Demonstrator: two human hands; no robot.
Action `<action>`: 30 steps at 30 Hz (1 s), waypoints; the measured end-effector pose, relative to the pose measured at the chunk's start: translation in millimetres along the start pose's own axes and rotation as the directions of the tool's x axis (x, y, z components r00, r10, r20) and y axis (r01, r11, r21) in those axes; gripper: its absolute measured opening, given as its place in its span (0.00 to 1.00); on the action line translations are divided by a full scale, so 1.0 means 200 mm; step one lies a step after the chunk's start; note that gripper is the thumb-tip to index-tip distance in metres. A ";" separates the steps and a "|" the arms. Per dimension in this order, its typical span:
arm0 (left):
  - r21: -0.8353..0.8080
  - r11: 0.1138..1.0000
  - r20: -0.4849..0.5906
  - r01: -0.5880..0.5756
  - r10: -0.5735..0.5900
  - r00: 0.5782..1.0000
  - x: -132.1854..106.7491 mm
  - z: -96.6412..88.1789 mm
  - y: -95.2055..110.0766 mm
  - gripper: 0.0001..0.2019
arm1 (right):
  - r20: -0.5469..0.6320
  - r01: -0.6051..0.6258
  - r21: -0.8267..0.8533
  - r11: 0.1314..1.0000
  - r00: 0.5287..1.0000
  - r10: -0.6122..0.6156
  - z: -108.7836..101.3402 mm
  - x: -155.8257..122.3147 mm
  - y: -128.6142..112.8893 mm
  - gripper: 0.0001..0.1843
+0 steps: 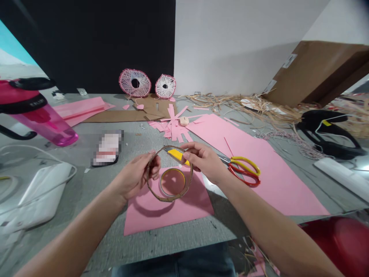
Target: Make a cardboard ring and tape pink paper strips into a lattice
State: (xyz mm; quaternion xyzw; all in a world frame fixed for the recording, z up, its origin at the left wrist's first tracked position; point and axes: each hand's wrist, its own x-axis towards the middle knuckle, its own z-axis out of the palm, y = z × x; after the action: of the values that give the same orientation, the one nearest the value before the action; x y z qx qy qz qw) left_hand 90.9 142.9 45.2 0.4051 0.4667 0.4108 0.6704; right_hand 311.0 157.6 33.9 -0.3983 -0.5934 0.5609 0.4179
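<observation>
Dark denim trousers (173, 267) edge the speckled grey tabletop (100, 242), and above them two bare forearms reach toward twelve o'clock. The left hand (138, 176) is closed narrowly on the side of a thin ring of twisted brown fibre (170, 199), holding it upright above a square pink paper sheet (150, 221). (It looks light and a little springy, probably stiff enough to keep its round but easy to crush, so a gentle pinch at the rim suits it best.) The ring looks rough and uneven. The right hand (205, 161) is also narrowly closed, gripping a yellow-handled utility knife (176, 157) with its metal end at the ring's upper rim. A narrow tape roll (161, 184) lies behind the ring on the sheet. Red-and-yellow scissors (245, 171) rest at three o'clock.
</observation>
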 end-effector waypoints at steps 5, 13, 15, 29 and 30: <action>-0.240 0.968 -0.009 0.067 -0.071 0.997 0.00 0.05 0.00 0.24 | 0.031 -0.053 0.099 0.994 0.998 0.050 0.02 0.00 0.02 0.13; -0.390 0.921 -0.142 0.017 -0.079 0.987 0.00 0.06 0.05 0.25 | 0.051 -0.149 0.221 0.964 0.989 0.141 0.04 0.01 0.04 0.14; -0.387 0.922 -0.166 -0.009 -0.060 0.984 0.00 0.06 0.04 0.25 | 0.102 -0.153 0.263 0.953 0.986 0.131 0.05 0.00 0.04 0.16; -0.036 0.981 -0.504 -0.189 0.146 0.851 0.09 -0.23 0.16 0.18 | 0.040 0.167 -0.566 0.807 0.984 -0.175 -0.12 0.03 0.01 0.08; 0.005 0.986 -0.508 -0.168 0.147 0.849 0.11 -0.25 0.15 0.18 | 0.188 0.233 -0.617 0.752 0.971 -0.147 -0.11 0.02 0.00 0.08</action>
State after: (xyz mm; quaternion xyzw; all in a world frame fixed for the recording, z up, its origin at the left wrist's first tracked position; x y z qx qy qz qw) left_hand 42.0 181.7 55.4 0.3062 0.5834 0.5654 0.4962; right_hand 331.3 168.0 35.2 -0.4167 -0.8103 0.3066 0.2752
